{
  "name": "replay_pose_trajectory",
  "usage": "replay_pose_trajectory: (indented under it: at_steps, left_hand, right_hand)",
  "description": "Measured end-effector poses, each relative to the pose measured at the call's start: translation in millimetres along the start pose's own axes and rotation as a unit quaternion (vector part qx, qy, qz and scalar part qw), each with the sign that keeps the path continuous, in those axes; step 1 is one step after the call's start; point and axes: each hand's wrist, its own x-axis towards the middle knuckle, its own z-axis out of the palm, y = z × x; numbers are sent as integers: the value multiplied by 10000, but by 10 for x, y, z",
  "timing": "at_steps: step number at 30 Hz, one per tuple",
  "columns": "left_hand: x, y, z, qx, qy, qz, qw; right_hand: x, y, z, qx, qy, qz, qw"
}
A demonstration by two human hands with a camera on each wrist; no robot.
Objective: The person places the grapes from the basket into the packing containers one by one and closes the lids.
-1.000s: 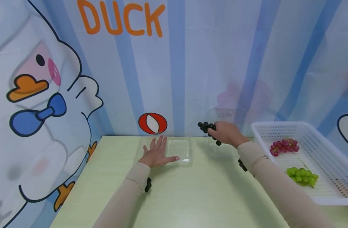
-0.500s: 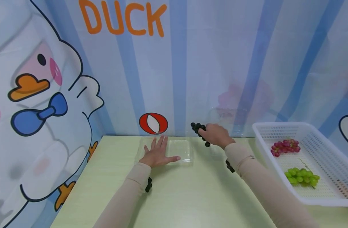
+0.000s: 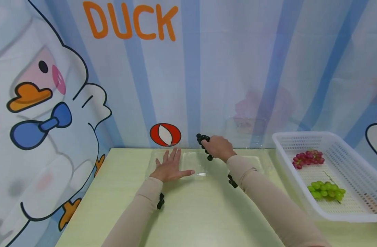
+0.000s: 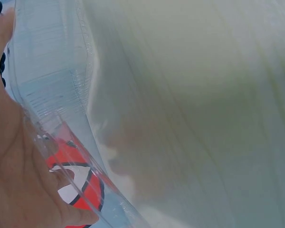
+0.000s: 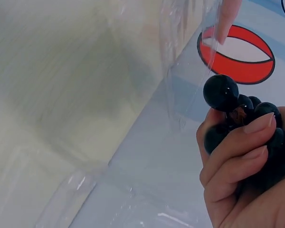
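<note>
My left hand (image 3: 171, 168) rests with spread, straight fingers on a clear plastic box (image 3: 202, 174) at the back of the table. In the left wrist view, the box's clear wall (image 4: 47, 71) runs alongside that hand. My right hand (image 3: 220, 147) grips a bunch of black grapes (image 3: 204, 138), held in the air just right of the box. Curled fingers cover part of the bunch in the right wrist view, where several dark round grapes (image 5: 221, 92) stick out. Behind the right forearm stands another clear plastic box (image 3: 256, 160), its lid (image 3: 245, 130) raised.
A white plastic basket (image 3: 299, 202) stands at the right, holding a red grape bunch (image 3: 308, 159) and a green grape bunch (image 3: 326, 190). A printed curtain (image 3: 213, 68) hangs along the back edge of the pale table (image 3: 188, 212).
My right hand has moved left with the black grapes, closer to the left box. The right-hand box shows more now. My left hand has stayed in place.
</note>
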Motion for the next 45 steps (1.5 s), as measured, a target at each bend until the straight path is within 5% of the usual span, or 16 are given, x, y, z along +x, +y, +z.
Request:
replay_pose_trajectory:
  at_steps: [15,26,36,45]
  left_hand:
    - [10,-27,40,-67,30,-22,10000]
    - [-6,32,30,45,14,-36,10000]
    - [-31,24,16,58,72,57,9999]
    - [-25,-3,-17,166,37,-24,9999]
  right_hand:
    - [65,-342,332,223,-76,258,9994]
    - [144,-355,561,1024,-165,526,9932]
    - [184,-375,798,791,-228,147,9965]
    - [147,-390,728,274,-714,-49,9971]
